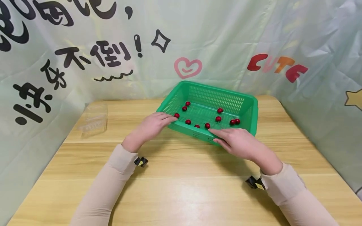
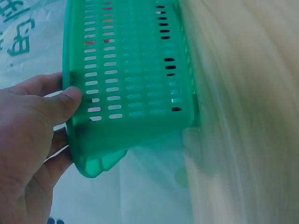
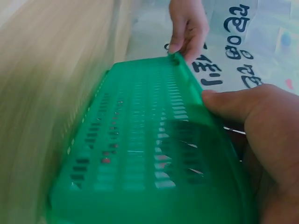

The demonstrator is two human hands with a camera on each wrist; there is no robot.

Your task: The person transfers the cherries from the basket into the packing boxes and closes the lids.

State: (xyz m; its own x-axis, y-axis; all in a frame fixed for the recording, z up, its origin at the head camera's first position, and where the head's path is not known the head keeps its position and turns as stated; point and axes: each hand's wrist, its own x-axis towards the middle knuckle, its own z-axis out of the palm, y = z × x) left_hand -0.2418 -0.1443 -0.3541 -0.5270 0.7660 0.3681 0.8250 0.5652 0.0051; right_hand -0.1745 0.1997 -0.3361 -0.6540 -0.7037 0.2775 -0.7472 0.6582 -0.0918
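Observation:
A green slotted plastic basket (image 1: 192,130) stands toward the back of the table, with several dark red cherries (image 1: 218,119) scattered over its floor. My left hand (image 1: 154,125) grips the near rim at the left corner, thumb outside and fingers over the edge in the left wrist view. Farther right on the same rim, my right hand (image 1: 238,141) pinches the edge, its thumb (image 3: 224,102) against the outer side. Through the slots of the basket wall (image 2: 135,70), bits of red show in the left wrist view.
A clear plastic container (image 1: 94,121) lies at the table's back left. Behind the wooden table (image 1: 175,188) hangs a pale printed cloth (image 1: 220,47), which also runs along both sides. Black wrist cameras (image 1: 140,162) hang at both sleeves.

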